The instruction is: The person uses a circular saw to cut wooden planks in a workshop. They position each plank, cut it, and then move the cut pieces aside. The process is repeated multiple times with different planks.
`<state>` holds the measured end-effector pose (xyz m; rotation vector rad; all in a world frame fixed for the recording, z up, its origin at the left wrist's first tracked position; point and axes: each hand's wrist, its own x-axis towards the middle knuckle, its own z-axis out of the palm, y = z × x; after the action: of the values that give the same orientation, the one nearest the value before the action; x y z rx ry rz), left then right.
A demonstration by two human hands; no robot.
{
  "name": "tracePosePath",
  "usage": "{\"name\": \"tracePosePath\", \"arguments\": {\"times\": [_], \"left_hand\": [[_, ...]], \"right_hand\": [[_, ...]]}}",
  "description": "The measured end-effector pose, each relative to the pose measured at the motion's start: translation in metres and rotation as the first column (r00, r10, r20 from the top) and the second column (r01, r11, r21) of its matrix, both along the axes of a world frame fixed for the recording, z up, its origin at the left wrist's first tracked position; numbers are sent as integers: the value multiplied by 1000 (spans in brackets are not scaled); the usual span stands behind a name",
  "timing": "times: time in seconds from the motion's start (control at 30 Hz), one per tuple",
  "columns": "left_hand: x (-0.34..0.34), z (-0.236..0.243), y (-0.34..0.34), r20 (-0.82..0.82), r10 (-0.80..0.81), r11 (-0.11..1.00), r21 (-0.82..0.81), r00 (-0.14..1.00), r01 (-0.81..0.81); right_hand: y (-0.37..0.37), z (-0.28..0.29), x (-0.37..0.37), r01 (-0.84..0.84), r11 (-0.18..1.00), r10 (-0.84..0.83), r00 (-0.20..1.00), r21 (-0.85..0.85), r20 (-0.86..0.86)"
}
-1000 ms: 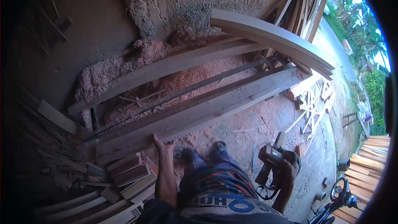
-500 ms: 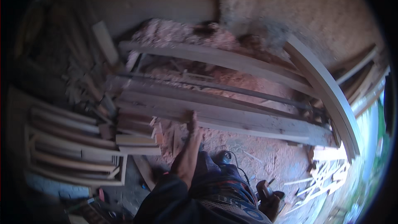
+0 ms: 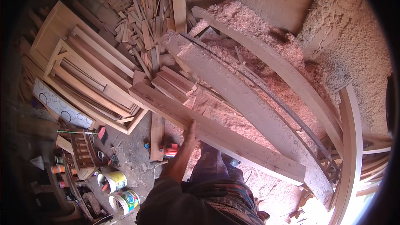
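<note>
A long, thick wooden beam (image 3: pixel 233 141) lies slantwise before me, from the left middle down to the right. My left hand (image 3: pixel 190 132) is closed on its near edge, part of the fingers hidden by the wood. Only a small part of my right hand (image 3: pixel 263 216) shows at the lower edge, beside my clothes; its fingers, and anything in them, are hidden. Beyond the beam, a wide dusty plank (image 3: pixel 246 104) runs the same way, and the beam's right end overlaps it.
Pink sawdust (image 3: pixel 275 62) is heaped behind a far rail (image 3: pixel 275 56). A tall curved-looking board (image 3: pixel 351 141) leans at right. Wooden frames (image 3: pixel 96 83) and offcuts are stacked left. Two buckets (image 3: pixel 113 181) (image 3: pixel 125 201) and a red tool (image 3: pixel 171 150) sit on the floor.
My view has turned, so the beam now slants down to the right and its left end stands apart from the plank. My right hand, earlier around a dark object, has mostly left view.
</note>
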<state>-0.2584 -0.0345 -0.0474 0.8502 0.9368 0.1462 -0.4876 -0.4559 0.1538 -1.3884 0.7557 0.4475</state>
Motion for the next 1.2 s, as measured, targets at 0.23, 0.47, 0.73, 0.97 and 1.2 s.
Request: {"name": "tracePosePath", "arguments": {"times": [0.23,0.47,0.73,0.97,1.2], "left_hand": [[27,24,92,-81,43,992,119,996,-33],[69,12,155,-351,-8,955,276,936,112],[63,-108,265,-511,-43,783,517,858,347],[172,-68,313,-731,-413,519,301,543,800],[358,69,572,-31,309,384,918,950,-95]], "right_hand": [[22,-11,14,8,996,-12,999,-92,-49],[75,-32,62,30,982,-51,993,-184,-107],[147,-68,151,-66,974,31,987,-218,-160],[187,-79,199,-47,949,-16,981,-311,-194],[208,-85,215,-84,942,4,971,-325,-240]]}}
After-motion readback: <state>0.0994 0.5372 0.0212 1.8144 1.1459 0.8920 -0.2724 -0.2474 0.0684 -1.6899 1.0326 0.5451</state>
